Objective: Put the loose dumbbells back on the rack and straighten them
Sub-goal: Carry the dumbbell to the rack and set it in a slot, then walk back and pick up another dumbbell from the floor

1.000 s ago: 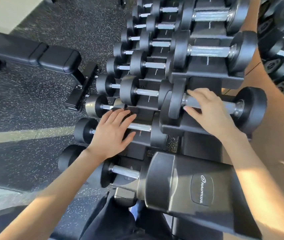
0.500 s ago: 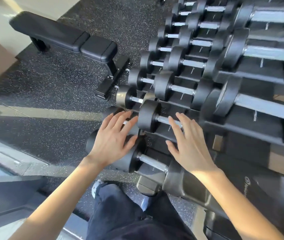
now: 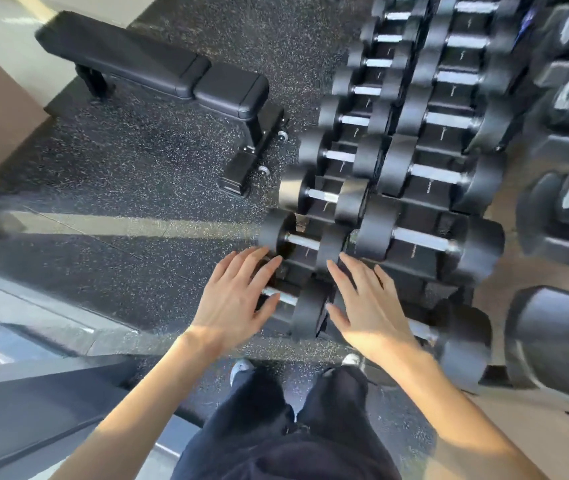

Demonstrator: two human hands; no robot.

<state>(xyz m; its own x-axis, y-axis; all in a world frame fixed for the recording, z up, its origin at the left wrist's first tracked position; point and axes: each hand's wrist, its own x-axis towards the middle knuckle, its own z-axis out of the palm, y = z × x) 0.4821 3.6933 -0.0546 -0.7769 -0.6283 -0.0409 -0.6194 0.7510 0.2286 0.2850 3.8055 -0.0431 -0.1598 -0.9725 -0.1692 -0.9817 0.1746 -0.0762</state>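
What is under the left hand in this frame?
The left hand, fingers spread, lies over the nearest small dumbbell on the rack. Its steel handle and right head show; its left head is covered. Whether the palm touches it cannot be told.

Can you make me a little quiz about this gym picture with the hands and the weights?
1. True or false: the left hand is closed tight around a dumbbell handle.
2. What long black thing stands on the floor left of the dumbbell rack? A) a bench B) a bicycle C) a ladder
3. Fill in: the right hand is spread ____ with fingers apart, over the near end of the rack.

Key: 1 false, both hands are open. 2 A, the bench. 3 open.
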